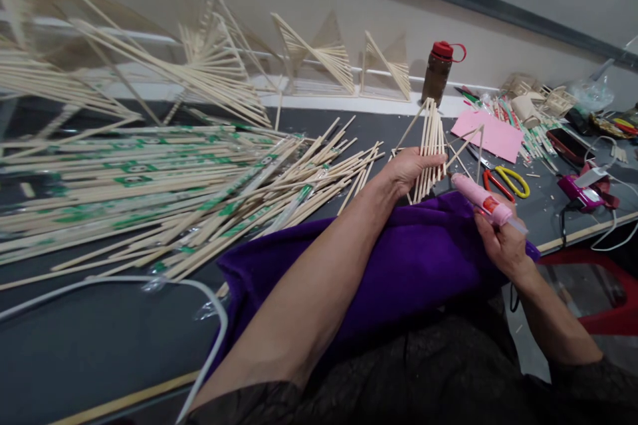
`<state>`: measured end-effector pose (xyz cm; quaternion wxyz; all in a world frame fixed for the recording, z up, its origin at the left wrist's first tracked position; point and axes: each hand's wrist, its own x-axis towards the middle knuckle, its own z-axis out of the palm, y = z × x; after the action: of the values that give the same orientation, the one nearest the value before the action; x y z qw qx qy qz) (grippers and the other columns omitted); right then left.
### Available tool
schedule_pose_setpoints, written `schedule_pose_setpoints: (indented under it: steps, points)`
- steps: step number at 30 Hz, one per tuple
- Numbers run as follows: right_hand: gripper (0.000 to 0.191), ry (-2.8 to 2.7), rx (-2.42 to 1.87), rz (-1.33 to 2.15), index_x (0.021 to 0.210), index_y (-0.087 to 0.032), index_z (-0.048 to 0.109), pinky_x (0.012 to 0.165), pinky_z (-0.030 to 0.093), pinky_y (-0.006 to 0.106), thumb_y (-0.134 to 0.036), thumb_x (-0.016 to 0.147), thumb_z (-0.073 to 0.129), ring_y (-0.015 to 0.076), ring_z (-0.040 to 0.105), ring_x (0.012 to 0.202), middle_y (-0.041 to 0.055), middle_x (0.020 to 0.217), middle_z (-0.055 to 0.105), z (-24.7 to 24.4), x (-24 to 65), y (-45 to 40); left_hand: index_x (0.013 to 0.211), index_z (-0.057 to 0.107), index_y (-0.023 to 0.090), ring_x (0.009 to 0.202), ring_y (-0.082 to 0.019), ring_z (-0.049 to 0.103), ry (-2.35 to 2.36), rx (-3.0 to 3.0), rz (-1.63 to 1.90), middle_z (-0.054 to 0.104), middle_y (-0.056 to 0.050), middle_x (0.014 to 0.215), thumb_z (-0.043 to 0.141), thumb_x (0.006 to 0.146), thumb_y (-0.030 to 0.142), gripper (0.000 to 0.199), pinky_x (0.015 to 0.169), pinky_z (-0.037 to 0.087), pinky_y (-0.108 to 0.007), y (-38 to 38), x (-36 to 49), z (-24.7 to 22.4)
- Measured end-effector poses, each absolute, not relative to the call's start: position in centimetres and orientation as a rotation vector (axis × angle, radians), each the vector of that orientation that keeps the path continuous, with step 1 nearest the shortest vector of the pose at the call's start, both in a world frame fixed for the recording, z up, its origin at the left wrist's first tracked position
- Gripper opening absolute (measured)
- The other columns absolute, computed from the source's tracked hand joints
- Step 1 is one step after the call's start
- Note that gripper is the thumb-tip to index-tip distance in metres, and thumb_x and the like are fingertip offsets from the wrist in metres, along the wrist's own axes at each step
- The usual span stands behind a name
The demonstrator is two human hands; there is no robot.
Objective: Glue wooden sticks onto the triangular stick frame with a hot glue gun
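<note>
Near the middle right, my left hand is closed round a fan-like structure of thin wooden sticks, its thumb lying across them. My right hand grips a pink glue gun. The gun's tip points at the right edge of the stick structure, close to my left thumb; whether it touches cannot be made out. Part of the structure is hidden behind my left fingers. A purple cloth lies under my forearms, along the table's front edge.
Loose and wrapped sticks cover the table's left. Finished stick models line the wall. A bottle, pink paper, yellow-and-red-handled tools and a magenta device lie beyond or to the right. A white cable-like loop crosses the left front.
</note>
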<state>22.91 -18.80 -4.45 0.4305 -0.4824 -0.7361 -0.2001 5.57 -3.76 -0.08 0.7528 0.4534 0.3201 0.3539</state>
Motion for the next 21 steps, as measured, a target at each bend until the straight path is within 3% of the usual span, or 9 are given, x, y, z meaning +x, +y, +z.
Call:
schedule_pose_setpoints:
  steps: [12,17,21]
  points:
    - [0.027,-1.778,-1.219,-0.423,0.118,-0.020,0.061,0.080,0.059,0.038,-0.024,0.092,0.060,0.0250,0.068,0.098,0.0143,0.108,0.069,-4.87,23.40,-19.13,0.066,0.064,0.011,0.048,-0.011,0.055,0.729,1.018,0.768,0.061,-0.002,0.054,0.070,0.080,0.012,0.016,0.054,0.041,-0.026,-3.66,5.58,-0.14]
    - [0.017,-1.709,-1.263,-0.307,0.105,-0.016,0.067,0.079,0.059,0.039,-0.025,0.091,0.060,0.0246,0.070,0.088,0.0113,0.089,0.070,-5.01,23.53,-19.09,0.067,0.064,0.011,0.048,-0.011,0.055,0.736,1.021,0.766,0.061,-0.002,0.054,0.073,0.079,0.014,0.014,0.054,0.041,-0.026,-3.64,5.57,-0.14]
    - [0.017,-1.703,-1.248,-0.305,0.101,-0.016,0.068,0.082,0.058,0.039,-0.027,0.091,0.061,0.0255,0.070,0.092,0.0115,0.087,0.070,-4.88,23.45,-19.01,0.066,0.063,0.011,0.046,-0.011,0.054,0.738,1.014,0.760,0.060,-0.002,0.053,0.071,0.080,0.012,0.016,0.052,0.040,-0.025,-3.72,5.61,-0.04]
